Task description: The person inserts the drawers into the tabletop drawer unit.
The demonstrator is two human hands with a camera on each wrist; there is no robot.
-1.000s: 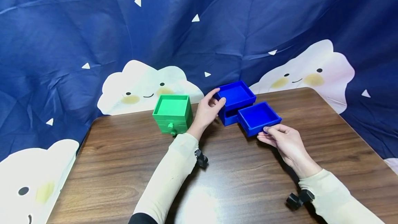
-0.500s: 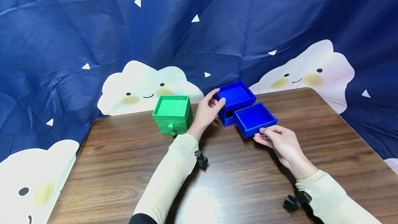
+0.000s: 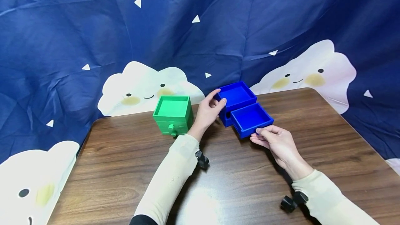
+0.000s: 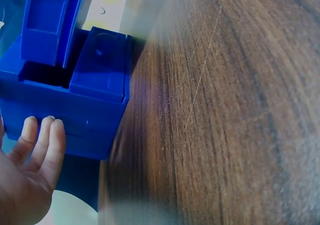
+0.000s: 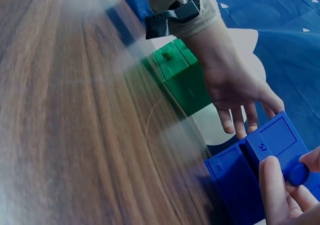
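A blue mini drawer cabinet (image 3: 236, 94) with a shallow tray top stands at the back of the table. My left hand (image 3: 208, 112) holds its left side, thumb and index finger at the top rim; in the left wrist view, fingertips (image 4: 58, 127) touch the side wall. My right hand (image 3: 282, 145) holds a blue drawer (image 3: 251, 116), pinching its round knob (image 5: 298, 174) in the right wrist view. The drawer's back end is at the cabinet's upper slot, slightly askew, its inside bare. Below that slot sits a lower drawer (image 4: 102, 60), pushed in.
Left of my left hand stands a green mini drawer cabinet (image 3: 173, 119) with knobs on its front. The wooden table (image 3: 237, 183) ends just behind both cabinets, where a dark blue cloth (image 3: 168, 27) with white clouds hangs.
My right hand has moved left with the blue drawer, bringing it closer to the cabinet and covering more of the dark slot. My left hand has stayed on the cabinet.
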